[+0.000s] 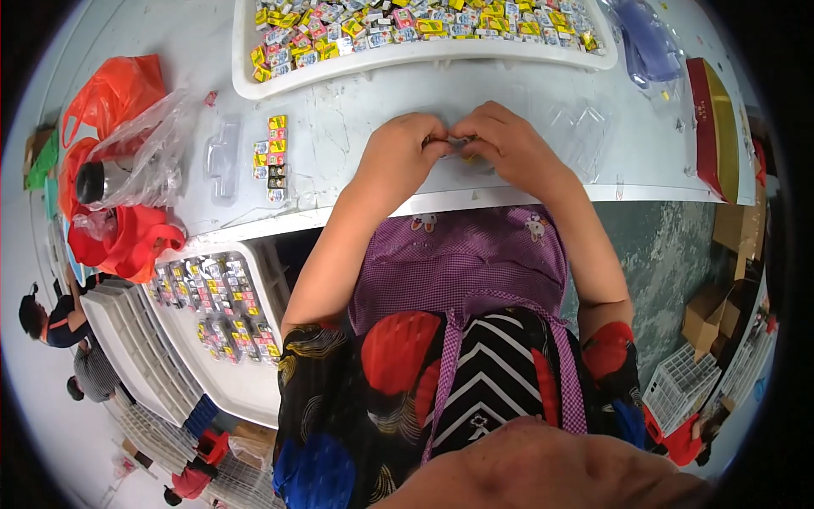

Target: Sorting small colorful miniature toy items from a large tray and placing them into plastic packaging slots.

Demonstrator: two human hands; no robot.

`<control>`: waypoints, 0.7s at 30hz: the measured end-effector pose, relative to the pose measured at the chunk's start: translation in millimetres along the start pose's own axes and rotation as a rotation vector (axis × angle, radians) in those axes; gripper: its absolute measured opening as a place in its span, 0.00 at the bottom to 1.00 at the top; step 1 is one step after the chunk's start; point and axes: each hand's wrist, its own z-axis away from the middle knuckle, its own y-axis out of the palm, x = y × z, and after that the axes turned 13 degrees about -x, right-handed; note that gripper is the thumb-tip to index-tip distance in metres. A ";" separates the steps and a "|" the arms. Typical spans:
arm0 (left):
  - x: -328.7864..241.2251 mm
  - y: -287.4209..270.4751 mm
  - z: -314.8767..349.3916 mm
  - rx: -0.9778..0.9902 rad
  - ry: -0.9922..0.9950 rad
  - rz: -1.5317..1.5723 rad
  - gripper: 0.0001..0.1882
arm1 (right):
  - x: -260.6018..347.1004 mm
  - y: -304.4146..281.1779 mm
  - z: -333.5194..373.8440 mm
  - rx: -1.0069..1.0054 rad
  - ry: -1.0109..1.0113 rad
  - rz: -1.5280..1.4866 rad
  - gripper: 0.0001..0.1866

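Note:
My left hand (405,148) and my right hand (502,142) meet over the white table (356,110), fingertips pinched together on a small item (459,148) that is mostly hidden between them. A column of small colourful wrapped pieces (275,158) lies on the table to the left of my left hand, beside a clear plastic insert (223,159). A white tray (339,68) filled with several colourful wrapped pieces stands at the far side of the table.
Red plastic bags (114,93) and a clear bag with a dark bottle (127,170) lie at the table's left. A red-and-gold box (714,127) sits at the right. A white tray of packed clear packs (216,310) is below left. Other people (59,322) work at far left.

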 end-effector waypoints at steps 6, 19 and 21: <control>6.7 -0.7 7.1 -0.128 0.055 0.105 0.09 | 4.7 1.5 9.2 -0.266 0.103 -0.067 0.11; 8.6 8.8 17.9 -0.091 0.210 -0.124 0.08 | 22.9 -3.9 18.1 -0.026 0.037 0.362 0.19; 9.1 10.2 16.8 -0.097 0.207 -0.122 0.07 | 23.6 -3.2 14.9 -0.002 0.022 0.382 0.17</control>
